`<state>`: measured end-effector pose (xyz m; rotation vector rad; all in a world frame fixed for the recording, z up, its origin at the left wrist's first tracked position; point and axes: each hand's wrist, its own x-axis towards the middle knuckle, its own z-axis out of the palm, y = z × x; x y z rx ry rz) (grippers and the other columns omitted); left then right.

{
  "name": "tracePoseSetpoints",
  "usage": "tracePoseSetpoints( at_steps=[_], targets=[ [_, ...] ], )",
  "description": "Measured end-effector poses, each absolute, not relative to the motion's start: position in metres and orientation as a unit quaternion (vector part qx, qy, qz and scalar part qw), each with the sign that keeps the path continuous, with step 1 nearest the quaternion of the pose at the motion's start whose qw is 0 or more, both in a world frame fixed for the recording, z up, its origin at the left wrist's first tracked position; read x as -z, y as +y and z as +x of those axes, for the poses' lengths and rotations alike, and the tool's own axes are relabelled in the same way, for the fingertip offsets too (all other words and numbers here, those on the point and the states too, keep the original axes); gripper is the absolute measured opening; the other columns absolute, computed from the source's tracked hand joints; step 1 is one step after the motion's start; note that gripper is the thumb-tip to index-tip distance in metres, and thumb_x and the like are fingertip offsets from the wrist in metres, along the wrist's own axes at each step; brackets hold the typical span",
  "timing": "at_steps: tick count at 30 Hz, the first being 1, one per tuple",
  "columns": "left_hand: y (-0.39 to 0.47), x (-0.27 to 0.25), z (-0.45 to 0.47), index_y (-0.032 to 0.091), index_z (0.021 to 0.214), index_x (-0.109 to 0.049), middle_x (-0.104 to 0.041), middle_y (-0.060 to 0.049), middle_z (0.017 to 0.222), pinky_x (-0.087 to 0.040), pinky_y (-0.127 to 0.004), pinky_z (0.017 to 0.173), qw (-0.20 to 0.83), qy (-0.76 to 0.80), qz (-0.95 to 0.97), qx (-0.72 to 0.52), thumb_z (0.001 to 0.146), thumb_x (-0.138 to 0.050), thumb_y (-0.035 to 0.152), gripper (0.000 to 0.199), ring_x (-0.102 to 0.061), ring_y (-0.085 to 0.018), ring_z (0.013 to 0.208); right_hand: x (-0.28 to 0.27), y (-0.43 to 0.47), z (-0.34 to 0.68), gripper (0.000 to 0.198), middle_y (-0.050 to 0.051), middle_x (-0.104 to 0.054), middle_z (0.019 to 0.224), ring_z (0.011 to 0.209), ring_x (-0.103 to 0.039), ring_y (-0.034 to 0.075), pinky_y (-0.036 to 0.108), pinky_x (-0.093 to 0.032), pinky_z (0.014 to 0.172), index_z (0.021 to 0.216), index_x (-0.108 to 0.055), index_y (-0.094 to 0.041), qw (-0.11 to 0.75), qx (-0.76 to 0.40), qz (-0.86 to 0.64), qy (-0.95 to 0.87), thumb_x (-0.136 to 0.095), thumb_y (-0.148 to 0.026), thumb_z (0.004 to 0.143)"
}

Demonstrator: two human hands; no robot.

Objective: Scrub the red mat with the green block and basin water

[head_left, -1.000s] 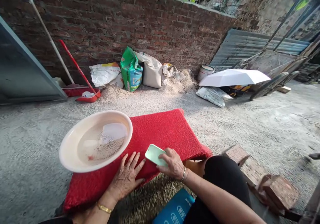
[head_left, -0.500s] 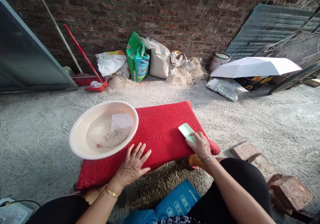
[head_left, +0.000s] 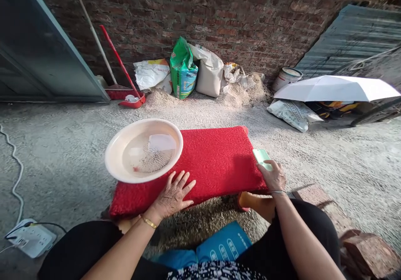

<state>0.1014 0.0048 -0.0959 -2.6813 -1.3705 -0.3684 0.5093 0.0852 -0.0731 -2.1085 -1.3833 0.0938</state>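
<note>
A red plush cloth (head_left: 213, 159) covers a low bench in front of me. My left hand (head_left: 173, 194) lies flat on its near edge, fingers spread, just right of the basin. My right hand (head_left: 272, 175) grips a mint-green scrubbing brush (head_left: 261, 157) at the cloth's right edge; its far end reaches past that edge. The brush's underside is hidden. On the bench's left part rests a cream plastic basin (head_left: 114, 159) with clear water and a small reddish bit in it.
A power strip (head_left: 34, 238) lies on the ground at left, its white cord running forward. Broken bricks (head_left: 372, 250) sit at right. Along the brick wall stand a red dustpan (head_left: 134, 101), sacks (head_left: 209, 77) and a bucket (head_left: 286, 79). A white umbrella (head_left: 332, 88) is at the right.
My right hand has slid the brush rightward, from on top of the cloth to its right edge. My left hand stays pressed on the cloth. The camera view has shifted slightly.
</note>
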Motion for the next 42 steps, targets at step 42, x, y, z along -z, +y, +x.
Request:
tracePoseSetpoints(
  at_steps=[42],
  targets=[
    [-0.016, 0.081, 0.088, 0.024, 0.134, -0.045, -0.044, -0.013, 0.139, -0.029, -0.05, 0.103, 0.017, -0.466, -0.873, 0.146, 0.084, -0.047, 0.062, 0.063, -0.032, -0.033, 0.132, 0.098, 0.052, 0.393, 0.028, 0.005, -0.063, 0.096, 0.076, -0.056, 0.023, 0.032, -0.047, 0.051, 0.091, -0.071, -0.038, 0.194, -0.085, -0.426, -0.879, -0.049, -0.048, 0.077]
  ],
)
